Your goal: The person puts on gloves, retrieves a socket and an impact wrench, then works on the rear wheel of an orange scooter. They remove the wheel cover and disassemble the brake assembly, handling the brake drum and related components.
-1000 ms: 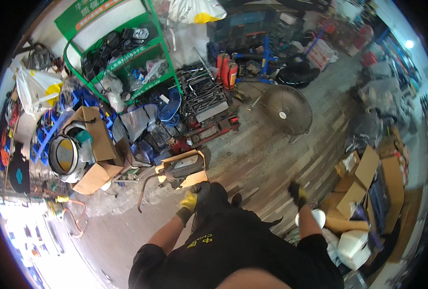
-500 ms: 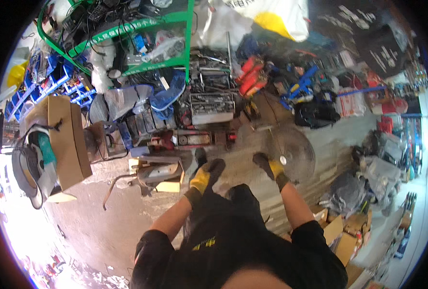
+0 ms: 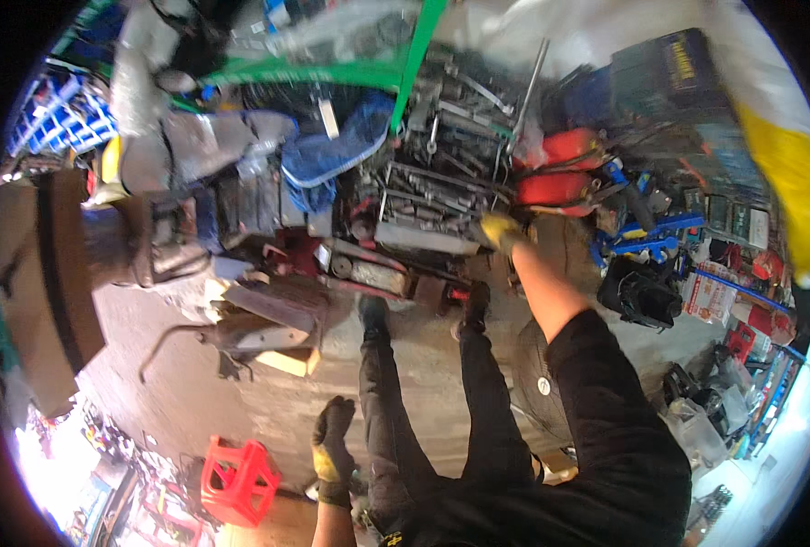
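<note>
Holding the right hand, in a yellow and dark glove, at the right front corner of the metal tool tray, near the wrenches. Cannot make out the fingertips well: blurred, and mixed with the dark tools behind. Cannot tell how far open, nor whether gripping or even touching something. Letting the left hand, also gloved, hang near the left leg, with fingers stretched and close together, around nothing visible. Seeing only part of the round fan, behind the right sleeve. Losing the top of the green rack at the upper border. Noticing a red floor jack in the way, between the shoes and the tray. Finding red fire extinguishers just beside the tray's right side, a blue bag to its left, and a red stool low at left.
</note>
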A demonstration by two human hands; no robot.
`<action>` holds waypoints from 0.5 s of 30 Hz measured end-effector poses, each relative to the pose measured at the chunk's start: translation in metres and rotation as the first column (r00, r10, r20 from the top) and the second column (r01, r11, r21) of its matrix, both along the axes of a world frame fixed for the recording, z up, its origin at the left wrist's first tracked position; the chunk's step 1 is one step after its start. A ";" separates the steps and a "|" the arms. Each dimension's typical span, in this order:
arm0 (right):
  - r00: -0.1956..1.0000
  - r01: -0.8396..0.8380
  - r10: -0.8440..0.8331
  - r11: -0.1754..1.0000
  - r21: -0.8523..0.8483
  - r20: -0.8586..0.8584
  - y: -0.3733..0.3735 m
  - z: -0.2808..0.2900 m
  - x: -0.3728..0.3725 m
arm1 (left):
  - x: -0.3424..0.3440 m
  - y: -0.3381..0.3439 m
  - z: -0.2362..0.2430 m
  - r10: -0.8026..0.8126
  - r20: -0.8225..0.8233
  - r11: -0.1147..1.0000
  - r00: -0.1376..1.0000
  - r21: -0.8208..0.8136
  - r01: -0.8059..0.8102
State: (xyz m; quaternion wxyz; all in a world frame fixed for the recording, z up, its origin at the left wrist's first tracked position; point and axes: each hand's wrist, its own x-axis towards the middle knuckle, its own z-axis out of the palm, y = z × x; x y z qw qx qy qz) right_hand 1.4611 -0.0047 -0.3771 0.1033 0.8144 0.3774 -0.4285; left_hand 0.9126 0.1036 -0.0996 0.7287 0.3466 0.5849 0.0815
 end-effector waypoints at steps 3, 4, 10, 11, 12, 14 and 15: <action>0.989 0.021 0.008 0.980 -0.196 0.148 0.027 -0.045 0.040 | -0.006 -0.042 -0.030 0.222 0.007 0.975 0.975 -0.029 -0.222; 0.989 0.004 0.041 0.954 -0.300 0.143 0.037 -0.059 0.046 | -0.006 -0.053 -0.033 -0.390 -0.214 0.873 0.896 0.222 0.433; 0.972 0.206 -0.169 0.948 -0.241 0.164 0.039 -0.131 0.045 | 0.029 -0.118 -0.062 -0.296 -0.257 0.945 0.920 0.062 0.321; 0.973 0.184 -0.146 0.957 -0.224 0.177 0.035 -0.135 0.049 | 0.031 -0.120 -0.063 -0.274 -0.259 0.955 0.926 0.042 0.294; 0.966 0.166 -0.116 0.964 -0.207 0.233 0.032 -0.138 0.049 | 0.033 -0.119 -0.066 -0.084 -0.185 0.996 0.979 -0.005 0.084; 0.942 -0.075 0.128 0.982 -0.175 0.311 0.030 -0.132 0.052 | 0.036 -0.113 -0.064 0.142 -0.132 0.985 0.981 -0.080 -0.153; 0.949 -0.043 0.091 0.986 -0.161 0.302 0.037 -0.125 0.058 | 0.038 -0.108 -0.062 0.168 -0.141 0.979 0.976 -0.093 -0.182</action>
